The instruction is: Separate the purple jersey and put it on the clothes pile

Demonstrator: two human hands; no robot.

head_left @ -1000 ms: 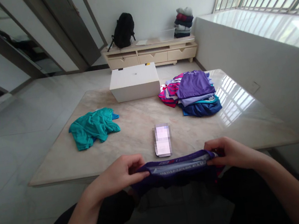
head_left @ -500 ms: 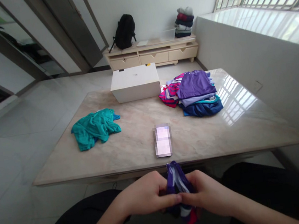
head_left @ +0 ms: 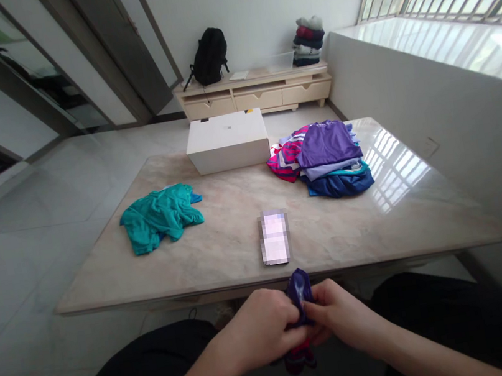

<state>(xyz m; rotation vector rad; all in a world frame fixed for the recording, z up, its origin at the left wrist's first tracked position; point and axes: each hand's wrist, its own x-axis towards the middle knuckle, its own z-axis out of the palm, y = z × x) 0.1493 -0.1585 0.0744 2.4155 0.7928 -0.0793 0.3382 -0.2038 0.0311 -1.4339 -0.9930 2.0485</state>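
Note:
Between my two hands, just in front of the table's near edge, is a bunched purple garment (head_left: 298, 284) with a shiny pale inner side and red and dark parts hanging below. My left hand (head_left: 270, 323) is closed on its left side, fingers curled into the cloth. With thumb and fingers pinched, my right hand (head_left: 338, 313) grips it from the right. The two hands touch at the fingertips, and most of the garment's lower part is hidden behind them. Beyond the hands, a phone-like device (head_left: 275, 238) with a blurred-out screen lies on the table.
On the marble-topped table (head_left: 228, 223), a crumpled teal garment (head_left: 161, 217) lies left, over something blue. A pile of purple, blue and pink-striped clothes (head_left: 327, 145) is at right. A white box (head_left: 228, 141) stands at the back. Behind, a low cabinet (head_left: 256, 96) bears a black backpack (head_left: 210, 56) and folded clothes (head_left: 307, 41).
My left hand has moved right and curled further into the garment. The garment's top opening has narrowed and shifted slightly right. Things on the table have stayed put.

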